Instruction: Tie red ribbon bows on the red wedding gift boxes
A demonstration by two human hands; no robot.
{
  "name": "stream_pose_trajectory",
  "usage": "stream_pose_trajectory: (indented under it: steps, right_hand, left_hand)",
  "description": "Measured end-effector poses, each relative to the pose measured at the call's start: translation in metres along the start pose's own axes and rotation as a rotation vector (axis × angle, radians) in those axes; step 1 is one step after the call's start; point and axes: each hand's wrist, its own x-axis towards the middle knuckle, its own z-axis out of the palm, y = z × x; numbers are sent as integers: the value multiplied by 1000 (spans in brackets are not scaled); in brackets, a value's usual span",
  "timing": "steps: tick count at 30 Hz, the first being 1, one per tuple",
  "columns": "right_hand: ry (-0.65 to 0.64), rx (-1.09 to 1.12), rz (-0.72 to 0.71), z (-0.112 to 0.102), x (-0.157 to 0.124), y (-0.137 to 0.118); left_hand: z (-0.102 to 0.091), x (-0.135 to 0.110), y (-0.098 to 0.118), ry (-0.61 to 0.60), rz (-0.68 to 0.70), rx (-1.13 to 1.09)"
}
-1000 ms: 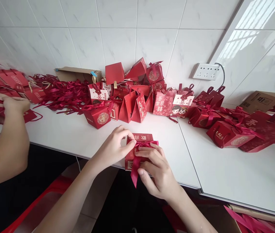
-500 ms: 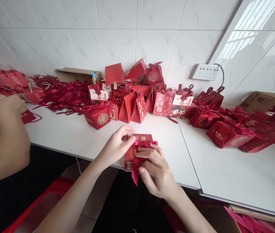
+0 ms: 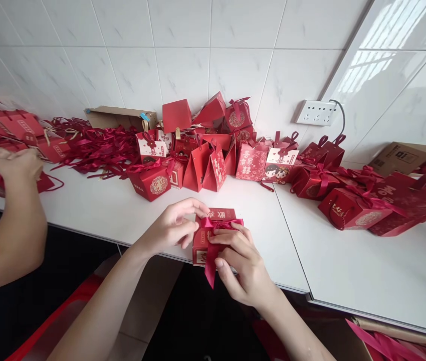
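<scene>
A small red gift box (image 3: 220, 214) with gold characters rests at the near edge of the white counter (image 3: 123, 210). A dark red ribbon (image 3: 211, 250) crosses its top and hangs over the front. My left hand (image 3: 171, 226) pinches the ribbon at the box's left top, fingers curled. My right hand (image 3: 241, 260) is closed on the ribbon at the box's front, with the tail hanging below it.
Several red gift boxes (image 3: 213, 150) and loose ribbons (image 3: 100, 148) are heaped along the tiled wall. More boxes (image 3: 352, 200) lie at the right, near a wall socket (image 3: 316, 112). Another person's hands (image 3: 8, 163) handle a ribbon at the far left.
My left hand's fingers have shifted slightly at the ribbon loop; the box sits a little nearer me. The other person's hands moved a bit lower.
</scene>
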Motion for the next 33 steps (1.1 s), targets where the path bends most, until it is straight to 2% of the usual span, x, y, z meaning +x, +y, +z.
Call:
stream_pose_trajectory:
  steps: [8, 12, 18, 26, 33]
  right_hand:
    - [4, 15, -4, 0, -1, 1]
    - [-5, 29, -1, 0, -1, 1]
    - [-9, 35, 3, -1, -1, 2]
    - [1, 48, -9, 0, 0, 3]
    - [22, 104, -68, -5, -3, 6]
  left_hand:
    - [-4, 2, -12, -65, -10, 49]
    - [-7, 6, -17, -123, -12, -60]
    - [-9, 11, -23, -103, 15, -292]
    - [0, 10, -19, 56, -21, 22]
    - [5, 9, -15, 113, -2, 88]
